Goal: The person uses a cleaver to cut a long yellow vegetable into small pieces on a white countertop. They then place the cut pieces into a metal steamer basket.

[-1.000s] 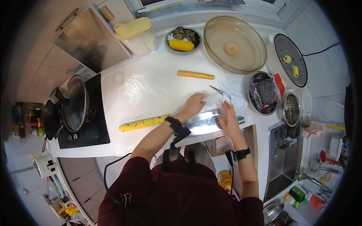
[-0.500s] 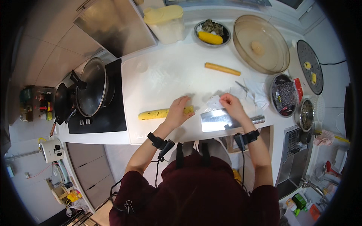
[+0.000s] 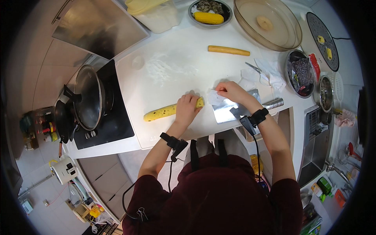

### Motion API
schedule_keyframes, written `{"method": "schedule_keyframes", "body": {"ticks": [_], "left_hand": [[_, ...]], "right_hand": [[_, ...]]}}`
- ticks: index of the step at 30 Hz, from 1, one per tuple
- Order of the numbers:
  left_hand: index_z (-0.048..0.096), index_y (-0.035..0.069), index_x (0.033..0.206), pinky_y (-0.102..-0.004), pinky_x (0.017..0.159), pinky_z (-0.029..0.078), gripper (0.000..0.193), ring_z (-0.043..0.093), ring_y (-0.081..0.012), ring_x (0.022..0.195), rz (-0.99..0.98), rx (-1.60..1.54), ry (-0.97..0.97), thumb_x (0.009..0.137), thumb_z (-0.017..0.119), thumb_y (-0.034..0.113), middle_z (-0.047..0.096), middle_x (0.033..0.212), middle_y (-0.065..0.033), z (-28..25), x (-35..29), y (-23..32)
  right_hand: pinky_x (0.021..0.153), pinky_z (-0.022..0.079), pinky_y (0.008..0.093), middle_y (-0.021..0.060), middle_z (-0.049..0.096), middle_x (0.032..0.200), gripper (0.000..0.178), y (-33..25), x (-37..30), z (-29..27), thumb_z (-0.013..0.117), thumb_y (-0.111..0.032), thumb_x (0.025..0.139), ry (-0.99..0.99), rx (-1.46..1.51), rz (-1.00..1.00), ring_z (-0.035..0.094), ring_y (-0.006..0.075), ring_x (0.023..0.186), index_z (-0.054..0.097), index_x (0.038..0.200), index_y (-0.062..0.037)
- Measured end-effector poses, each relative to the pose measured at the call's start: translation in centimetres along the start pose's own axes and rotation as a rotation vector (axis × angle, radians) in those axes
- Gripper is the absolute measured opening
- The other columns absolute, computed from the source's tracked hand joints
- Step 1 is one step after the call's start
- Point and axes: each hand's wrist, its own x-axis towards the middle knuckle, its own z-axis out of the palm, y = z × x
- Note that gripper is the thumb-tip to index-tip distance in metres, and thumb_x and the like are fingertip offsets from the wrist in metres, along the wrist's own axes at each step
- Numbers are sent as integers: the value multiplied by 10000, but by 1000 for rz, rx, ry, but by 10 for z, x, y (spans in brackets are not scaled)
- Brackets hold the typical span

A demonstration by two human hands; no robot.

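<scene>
A yellow dough log point(image 3: 162, 113) with dark specks lies on the white board point(image 3: 168, 74). My left hand point(image 3: 187, 109) is closed over it close to its right end, fingers curled round the far side. To the right, my right hand point(image 3: 232, 92) pinches a small white paper square point(image 3: 214, 97), held just beside the log's end. Under my right wrist rests a cleaver point(image 3: 227, 111), its broad blade flat on the board and its metal handle pointing right. Part of the blade is hidden by my hand and forearm.
A wooden rolling pin point(image 3: 228, 50) lies farther back. Scissors point(image 3: 253, 67) and white papers point(image 3: 271, 75) sit right of it. Behind stand a metal bowl point(image 3: 192, 15) with yellow dough and a large clear basin point(image 3: 295, 35). A lidded pan point(image 3: 88, 98) is on the left hob.
My left hand's fingers have closed round the dough log. My right hand has brought the paper nearer the log's end. The whole view has shifted and tilted slightly.
</scene>
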Motion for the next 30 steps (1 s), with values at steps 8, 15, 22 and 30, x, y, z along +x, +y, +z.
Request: {"method": "schedule_keyframes", "body": {"ticks": [8, 15, 22, 30], "left_hand": [[626, 39, 1107, -384, 816, 518, 406, 604, -325, 945, -22, -309, -8, 742, 785, 121, 596, 1054, -122, -26, 2, -9], [618, 34, 1138, -357, 842, 522, 423, 612, -313, 986, -37, -404, -24, 758, 791, 100, 592, 1106, -123, -37, -3, -13], [642, 46, 1103, -377, 810, 520, 409, 615, -321, 946, 19, -373, -11, 730, 793, 122, 617, 1053, -114, -28, 0, -9], [645, 51, 1117, -409, 819, 498, 441, 596, -330, 938, 31, -264, -23, 716, 801, 149, 620, 1062, -125, -17, 7, -8]], "right_hand": [[716, 508, 375, 139, 685, 861, 149, -5, 17, 14, 663, -84, 794, -77, -99, -70, 652, 296, 801, 653, 930, -23], [729, 511, 385, 149, 698, 917, 208, -26, 63, 53, 658, -66, 784, -268, -125, -126, 665, 302, 861, 656, 987, -21], [770, 513, 384, 143, 692, 961, 192, -20, 60, 39, 581, -60, 876, -283, 80, -49, 662, 284, 896, 621, 1058, -16], [938, 479, 405, 170, 585, 1164, 343, -5, -60, -13, 578, 16, 783, 256, -383, -190, 560, 356, 1109, 601, 1121, -42]]}}
